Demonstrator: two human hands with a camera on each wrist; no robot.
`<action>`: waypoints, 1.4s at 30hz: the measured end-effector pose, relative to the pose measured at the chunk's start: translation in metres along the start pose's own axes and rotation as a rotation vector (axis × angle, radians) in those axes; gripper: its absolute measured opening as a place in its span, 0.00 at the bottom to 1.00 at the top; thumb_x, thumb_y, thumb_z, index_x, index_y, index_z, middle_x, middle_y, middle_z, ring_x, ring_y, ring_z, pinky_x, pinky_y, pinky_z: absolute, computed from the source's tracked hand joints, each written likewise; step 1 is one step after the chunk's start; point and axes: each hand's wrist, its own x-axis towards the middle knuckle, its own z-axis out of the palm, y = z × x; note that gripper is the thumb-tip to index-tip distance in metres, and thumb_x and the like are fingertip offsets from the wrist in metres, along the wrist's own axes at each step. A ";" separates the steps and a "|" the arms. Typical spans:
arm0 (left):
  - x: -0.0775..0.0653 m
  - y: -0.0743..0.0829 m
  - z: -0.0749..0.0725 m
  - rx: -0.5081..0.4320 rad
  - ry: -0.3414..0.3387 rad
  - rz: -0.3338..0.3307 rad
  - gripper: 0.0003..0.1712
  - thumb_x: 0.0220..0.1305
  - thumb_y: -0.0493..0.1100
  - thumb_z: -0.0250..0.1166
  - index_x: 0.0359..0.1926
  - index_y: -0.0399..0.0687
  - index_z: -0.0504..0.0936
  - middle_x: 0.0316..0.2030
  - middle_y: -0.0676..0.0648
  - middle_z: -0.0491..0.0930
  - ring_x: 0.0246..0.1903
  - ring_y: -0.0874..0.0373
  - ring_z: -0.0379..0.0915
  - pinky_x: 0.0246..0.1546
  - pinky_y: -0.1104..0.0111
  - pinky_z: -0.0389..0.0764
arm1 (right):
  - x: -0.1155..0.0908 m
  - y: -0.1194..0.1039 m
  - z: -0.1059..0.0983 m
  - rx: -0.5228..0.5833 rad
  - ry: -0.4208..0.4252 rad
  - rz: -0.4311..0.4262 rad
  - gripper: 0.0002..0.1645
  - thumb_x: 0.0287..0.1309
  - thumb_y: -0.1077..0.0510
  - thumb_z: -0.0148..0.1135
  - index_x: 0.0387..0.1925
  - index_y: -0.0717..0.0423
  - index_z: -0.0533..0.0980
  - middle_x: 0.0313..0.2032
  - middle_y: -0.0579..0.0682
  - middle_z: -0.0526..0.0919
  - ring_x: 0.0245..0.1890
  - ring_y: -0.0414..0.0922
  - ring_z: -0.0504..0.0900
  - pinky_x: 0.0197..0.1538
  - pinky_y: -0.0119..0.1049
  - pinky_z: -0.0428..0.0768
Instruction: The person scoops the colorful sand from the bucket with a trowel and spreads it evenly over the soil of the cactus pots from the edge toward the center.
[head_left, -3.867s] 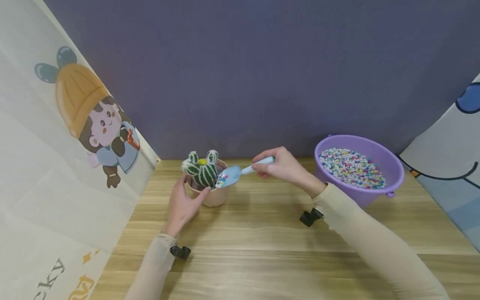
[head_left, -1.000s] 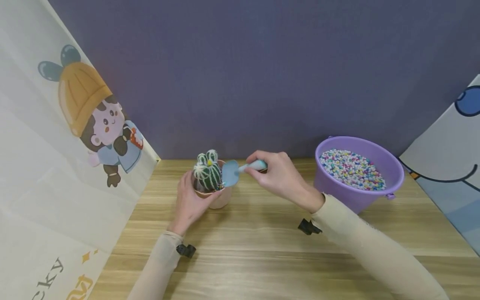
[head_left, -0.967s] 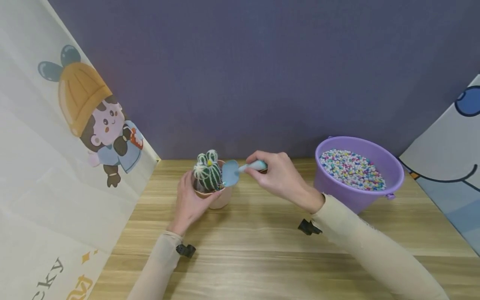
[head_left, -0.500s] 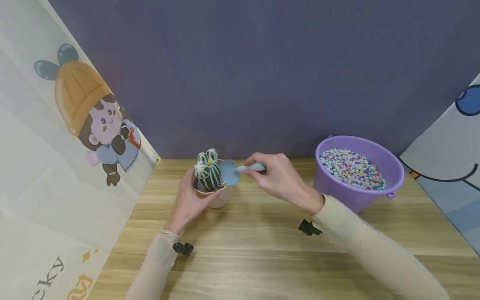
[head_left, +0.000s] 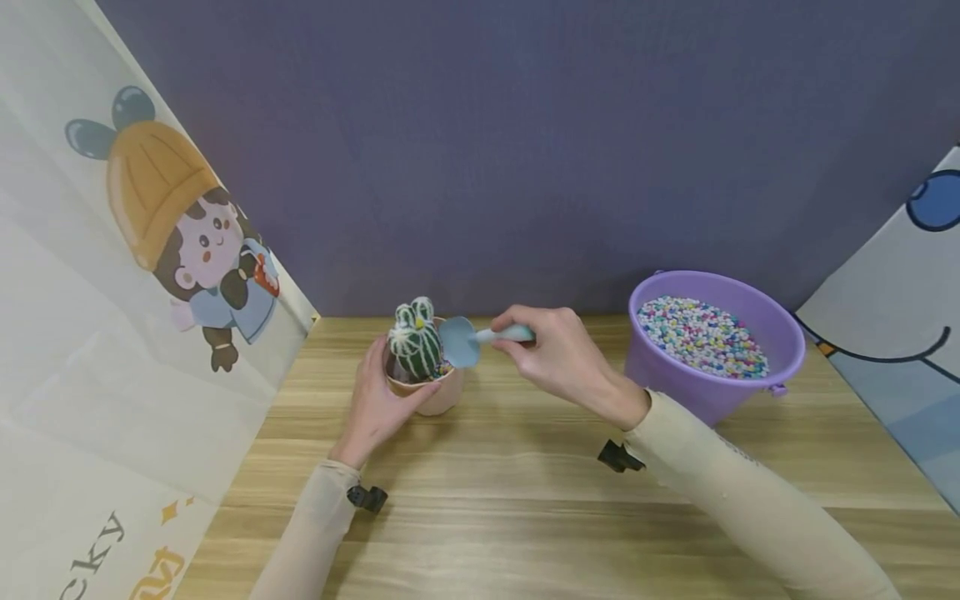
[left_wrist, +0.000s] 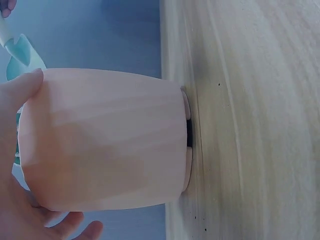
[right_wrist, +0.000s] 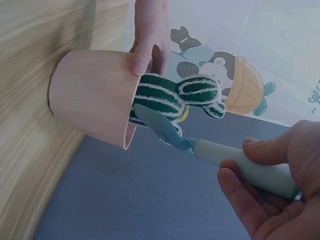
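A fuzzy green cactus (head_left: 417,354) with white stripes and a yellow top stands in a pale pink flowerpot (head_left: 442,397). My left hand (head_left: 371,412) grips the pot's rim from the left, thumb along the near side. In the left wrist view the flowerpot (left_wrist: 110,140) stands upright on the table. My right hand (head_left: 558,350) holds a light blue hand trowel (head_left: 460,342) by its handle. The trowel's blade is tipped at the pot's right rim, beside the cactus. Some colourful beads (head_left: 445,369) show inside the pot. In the right wrist view the trowel (right_wrist: 157,122) points down into the pot opening.
To the right, a purple bucket (head_left: 645,375) full of small multicoloured beads stands on the wooden table (head_left: 495,517). Behind rises a dark blue-grey wall (head_left: 480,167). A white cartoon-printed panel (head_left: 75,333) borders the left side, and another the right.
Several seconds ago the trowel's blade carried beads; it has since tipped over the pot, and no beads show on it. The pot has shifted slightly right. The last half second shows little movement.
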 end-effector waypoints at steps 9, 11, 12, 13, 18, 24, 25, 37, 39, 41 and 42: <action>0.000 0.000 0.000 0.003 -0.005 -0.018 0.71 0.53 0.70 0.80 0.86 0.51 0.49 0.83 0.41 0.56 0.81 0.41 0.52 0.81 0.40 0.58 | -0.001 0.009 -0.008 0.077 0.051 0.064 0.07 0.64 0.61 0.75 0.43 0.54 0.89 0.37 0.49 0.93 0.19 0.38 0.76 0.24 0.28 0.75; 0.000 0.000 0.001 0.007 -0.006 -0.021 0.71 0.53 0.70 0.79 0.86 0.51 0.49 0.83 0.41 0.55 0.82 0.41 0.52 0.81 0.40 0.58 | -0.002 0.012 -0.011 0.096 0.072 0.096 0.07 0.63 0.60 0.76 0.43 0.54 0.89 0.35 0.49 0.92 0.19 0.39 0.75 0.23 0.28 0.73; 0.000 0.000 0.001 0.008 -0.005 -0.021 0.71 0.54 0.69 0.79 0.86 0.50 0.48 0.83 0.41 0.55 0.82 0.41 0.51 0.81 0.40 0.58 | -0.002 0.013 -0.013 0.105 0.082 0.112 0.07 0.63 0.60 0.76 0.43 0.54 0.89 0.35 0.49 0.92 0.19 0.40 0.75 0.23 0.28 0.73; 0.001 0.000 0.001 0.009 -0.002 -0.022 0.71 0.54 0.69 0.79 0.86 0.49 0.49 0.83 0.41 0.55 0.82 0.41 0.52 0.81 0.40 0.58 | -0.002 0.015 -0.015 0.112 0.091 0.125 0.07 0.63 0.60 0.76 0.43 0.54 0.89 0.35 0.50 0.92 0.20 0.41 0.75 0.24 0.28 0.73; 0.001 0.001 0.002 0.002 0.028 -0.022 0.70 0.53 0.68 0.81 0.85 0.48 0.52 0.81 0.41 0.59 0.80 0.41 0.55 0.81 0.41 0.59 | -0.003 0.022 -0.022 0.119 0.126 0.194 0.08 0.61 0.59 0.78 0.43 0.52 0.89 0.38 0.50 0.93 0.23 0.44 0.77 0.26 0.28 0.73; 0.001 0.001 0.005 -0.008 0.074 -0.016 0.67 0.52 0.67 0.81 0.83 0.51 0.56 0.77 0.42 0.65 0.76 0.43 0.61 0.79 0.43 0.63 | -0.008 0.033 -0.032 0.179 0.142 0.257 0.07 0.63 0.58 0.77 0.43 0.52 0.89 0.40 0.53 0.93 0.24 0.44 0.77 0.26 0.28 0.74; 0.001 0.001 0.006 -0.006 0.079 -0.016 0.66 0.52 0.67 0.81 0.83 0.51 0.57 0.77 0.41 0.64 0.76 0.43 0.61 0.79 0.43 0.63 | -0.009 0.034 -0.034 0.197 0.143 0.266 0.07 0.63 0.57 0.77 0.43 0.52 0.89 0.41 0.54 0.93 0.24 0.44 0.77 0.26 0.28 0.74; -0.001 0.013 0.005 -0.210 0.418 0.208 0.46 0.57 0.45 0.77 0.73 0.35 0.69 0.65 0.33 0.75 0.65 0.38 0.70 0.60 0.42 0.78 | -0.028 0.056 -0.063 0.300 0.107 0.385 0.12 0.66 0.56 0.75 0.45 0.59 0.87 0.45 0.55 0.93 0.35 0.39 0.91 0.36 0.28 0.88; -0.001 0.016 0.004 -0.236 0.446 0.236 0.43 0.58 0.43 0.76 0.72 0.35 0.70 0.64 0.33 0.76 0.64 0.41 0.71 0.59 0.44 0.78 | -0.031 0.059 -0.067 0.319 0.103 0.409 0.13 0.67 0.55 0.74 0.46 0.61 0.86 0.44 0.48 0.93 0.36 0.38 0.92 0.40 0.29 0.89; -0.001 0.020 0.004 -0.260 0.471 0.265 0.41 0.58 0.41 0.75 0.71 0.35 0.72 0.63 0.34 0.77 0.63 0.47 0.71 0.59 0.48 0.79 | -0.034 0.061 -0.072 0.347 0.103 0.429 0.15 0.68 0.55 0.74 0.47 0.63 0.84 0.43 0.41 0.92 0.37 0.37 0.92 0.42 0.29 0.90; -0.001 0.021 0.003 -0.271 0.483 0.279 0.40 0.58 0.40 0.75 0.70 0.34 0.72 0.63 0.34 0.77 0.63 0.50 0.71 0.58 0.51 0.79 | -0.036 0.063 -0.074 0.362 0.104 0.438 0.16 0.68 0.55 0.73 0.47 0.64 0.84 0.43 0.38 0.92 0.38 0.36 0.92 0.44 0.29 0.90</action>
